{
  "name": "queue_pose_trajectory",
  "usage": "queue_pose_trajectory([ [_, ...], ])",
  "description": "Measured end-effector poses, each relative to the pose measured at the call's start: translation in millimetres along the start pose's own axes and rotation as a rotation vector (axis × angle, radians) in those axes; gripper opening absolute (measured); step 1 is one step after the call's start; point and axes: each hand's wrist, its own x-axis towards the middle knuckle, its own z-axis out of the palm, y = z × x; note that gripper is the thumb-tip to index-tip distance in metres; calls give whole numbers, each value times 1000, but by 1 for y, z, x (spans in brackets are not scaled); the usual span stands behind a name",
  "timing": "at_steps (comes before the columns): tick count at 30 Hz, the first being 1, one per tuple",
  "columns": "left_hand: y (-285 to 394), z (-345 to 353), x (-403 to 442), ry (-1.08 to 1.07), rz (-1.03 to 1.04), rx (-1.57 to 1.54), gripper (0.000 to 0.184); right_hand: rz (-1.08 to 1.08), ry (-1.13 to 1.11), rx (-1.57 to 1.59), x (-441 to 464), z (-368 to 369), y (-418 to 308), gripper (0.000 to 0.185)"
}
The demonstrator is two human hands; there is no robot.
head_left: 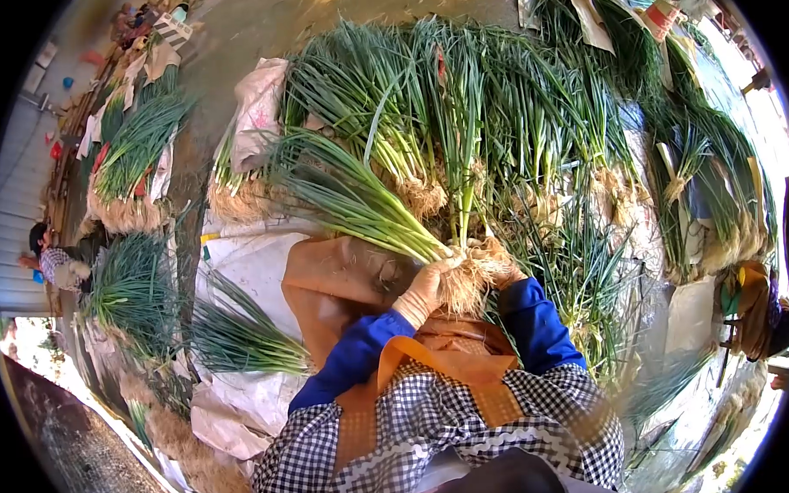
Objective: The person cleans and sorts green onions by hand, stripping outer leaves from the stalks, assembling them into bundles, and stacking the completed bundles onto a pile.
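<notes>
My left hand [426, 291] is closed around the white stems of a bunch of green onions [358, 196], whose leaves fan up and to the left. Pale, stringy roots [467, 283] hang between my two hands. At the right side of these roots is my right hand [507, 276], partly hidden by them and by the blue sleeve; its fingers cannot be made out. A few upright stalks [464, 170] rise just behind the roots. Below my hands lies a brown apron or sheet [334, 270] across my lap.
Large piles of green onions [537, 94] lie ahead and to the right. A small bunch [245, 334] rests on white sacking [264, 251] at the left. More bundles [139, 151] stand farther left, near another person [60, 262]. Another person's dark clothing shows at the right edge.
</notes>
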Motion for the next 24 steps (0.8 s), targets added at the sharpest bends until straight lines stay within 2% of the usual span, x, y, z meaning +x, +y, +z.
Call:
queue_pose_trajectory([
  [1,-4,-7,5,9,20,43,20,40,-40,-80,3,2,1,38],
  [2,-8,-16,11,17,43,88,20,-4,-94,-443,12,0,-4,38],
  [3,-8,-13,11,45,50,110,21,13,149,-590,2,37,-43,39],
  [4,-9,-8,8,75,52,131,22,-16,273,-457,15,36,-45,39],
  [5,-10,-4,6,81,64,109,22,-47,336,-637,61,-5,-20,40],
  [7,-15,-6,12,104,124,202,22,-185,415,-1035,91,-11,-10,44],
  [8,-15,-6,12,125,137,253,22,-34,456,-1493,42,63,-61,43],
  [9,-22,-16,21,153,234,309,23,-186,484,-1620,46,52,-46,40],
  [10,-21,-15,22,152,238,304,23,-338,508,-1746,49,41,-33,37],
  [11,-21,-15,22,174,192,203,23,-486,502,-1655,35,46,-35,36],
  [12,-21,-15,22,194,146,102,23,-158,463,-1662,29,34,-32,34],
  [14,-15,-17,24,173,129,38,23,-255,121,-777,-35,60,-42,29],
  [16,-11,-12,21,122,146,-24,27,-167,191,-718,-73,12,-40,27],
  [18,-17,-25,33,164,185,95,25,-115,350,-651,-102,-9,-76,24],
  [20,-23,-31,35,94,247,102,23,-528,578,-1833,-96,-112,-55,26],
  [21,-21,-16,25,81,251,78,22,-84,800,-1818,-94,-81,-75,23],
  [22,-21,-12,24,101,223,97,21,-315,827,-1795,-74,-65,-74,17],
  [23,-18,-4,23,127,227,154,22,-542,764,-1635,-54,-16,-79,16],
  [24,-19,-1,17,162,218,218,23,-50,660,-1709,-35,29,-92,26],
])
